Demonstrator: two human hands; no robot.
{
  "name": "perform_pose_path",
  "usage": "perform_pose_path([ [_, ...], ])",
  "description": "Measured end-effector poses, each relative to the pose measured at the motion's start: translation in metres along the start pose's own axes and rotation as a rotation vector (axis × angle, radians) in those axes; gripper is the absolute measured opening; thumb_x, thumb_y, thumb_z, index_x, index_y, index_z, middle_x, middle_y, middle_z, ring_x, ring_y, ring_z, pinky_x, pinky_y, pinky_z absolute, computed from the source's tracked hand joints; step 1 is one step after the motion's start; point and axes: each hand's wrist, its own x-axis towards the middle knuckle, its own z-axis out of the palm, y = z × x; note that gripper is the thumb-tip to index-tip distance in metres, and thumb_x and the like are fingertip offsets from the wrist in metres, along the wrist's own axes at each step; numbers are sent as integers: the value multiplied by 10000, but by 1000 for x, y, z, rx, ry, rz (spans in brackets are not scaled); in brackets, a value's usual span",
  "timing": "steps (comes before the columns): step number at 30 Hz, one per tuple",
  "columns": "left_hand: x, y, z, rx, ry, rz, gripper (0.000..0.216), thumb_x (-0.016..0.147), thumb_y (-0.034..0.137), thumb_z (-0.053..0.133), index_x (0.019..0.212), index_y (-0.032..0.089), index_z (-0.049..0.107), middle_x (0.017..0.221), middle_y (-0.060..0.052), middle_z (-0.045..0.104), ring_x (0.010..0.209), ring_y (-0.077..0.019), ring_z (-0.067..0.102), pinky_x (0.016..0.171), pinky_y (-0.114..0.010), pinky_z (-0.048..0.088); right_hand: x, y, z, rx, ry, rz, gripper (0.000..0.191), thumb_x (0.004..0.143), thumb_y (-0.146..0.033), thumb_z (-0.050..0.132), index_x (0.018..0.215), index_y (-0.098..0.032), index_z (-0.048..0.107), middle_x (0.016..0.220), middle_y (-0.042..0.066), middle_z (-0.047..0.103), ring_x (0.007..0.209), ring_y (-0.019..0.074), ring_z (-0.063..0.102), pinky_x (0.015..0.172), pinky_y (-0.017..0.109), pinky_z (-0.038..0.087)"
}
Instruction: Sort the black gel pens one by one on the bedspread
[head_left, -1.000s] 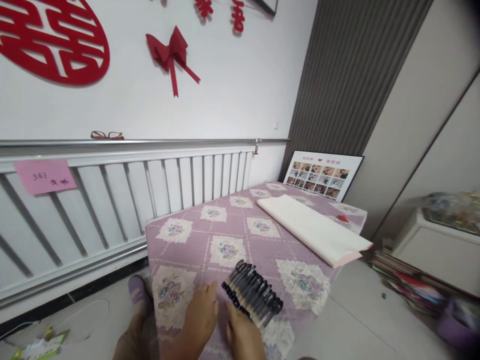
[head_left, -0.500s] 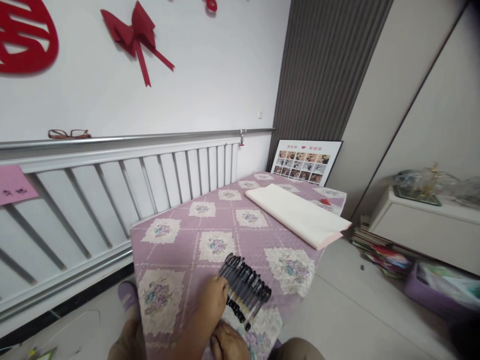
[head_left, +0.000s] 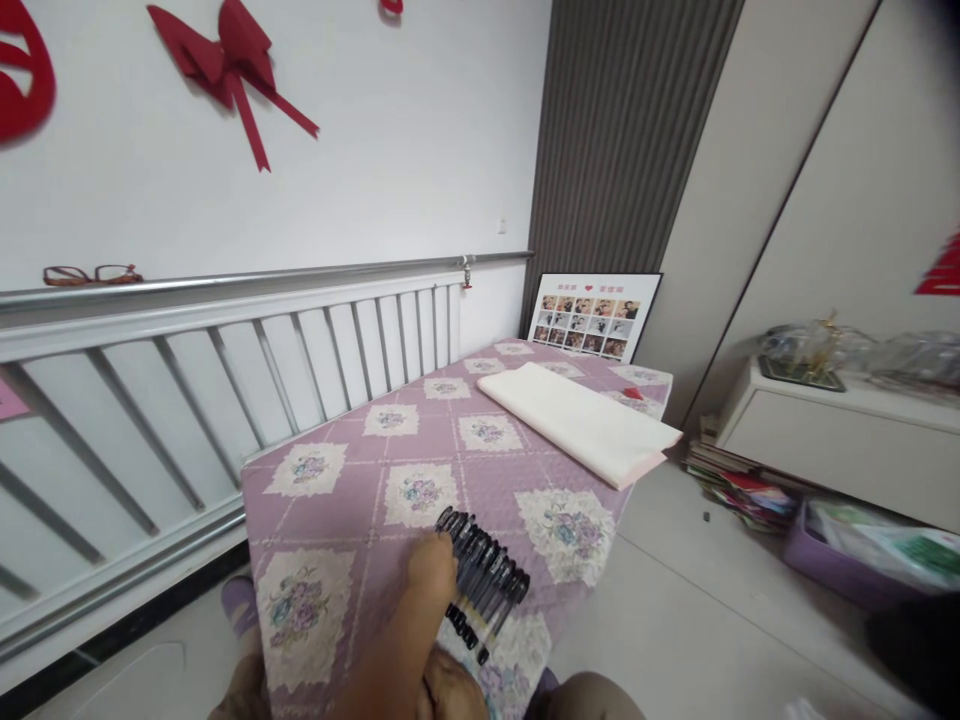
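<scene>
At six o'clock on the table (head_left: 337, 520), pens (head_left: 491, 575) lie in a row; the left hand (head_left: 433, 565) is at their nine-o'clock end, the right hand (head_left: 454, 690) at seven; whether either grips cannot be told.

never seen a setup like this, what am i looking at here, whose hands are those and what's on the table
There is no machine here: a person works with two bare hands, seen from a camera worn on the head, looking forward and down. On the purple flowered tablecloth lies a row of black-capped pens. The left hand is at the row's left end; whether it grips a pen is hard to tell. The right hand is nearer the body, partly hidden by the left arm, so its hold is unclear too. Farther back lies a folded cream sheet.
</scene>
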Motion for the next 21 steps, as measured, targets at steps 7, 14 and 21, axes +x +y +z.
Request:
perform_pose_path([
  [7, 5, 3, 0, -16, 2, -57, 237, 809, 117, 563, 1037, 80, 619, 993, -178, 650, 964, -309, 603, 786, -361, 429, 2, 0, -2, 7, 12, 2, 233, 785, -204, 457, 911, -249, 648, 853, 40, 695, 772, 183, 656, 691, 234, 493],
  [14, 5, 2, 4, -103, 6, -56, 260, 765, 70, 581, 1021, 74, 620, 1019, -187, 637, 1012, -305, 589, 841, -367, 405, 5, -6, -12, 17, 31, -60, 241, 813, -258, 461, 939, -281, 665, 873, 31, 705, 796, 186, 660, 711, 240, 509],
  [21, 6, -16, 11, -394, 21, -31, 83, 773, 130, 558, 813, 133, 631, 887, -91, 647, 915, -224, 595, 821, -310, 403, -1, 13, 5, -91, 56, -98, 226, 785, -156, 446, 905, -232, 621, 806, 27, 677, 760, 160, 659, 687, 215, 498],
])
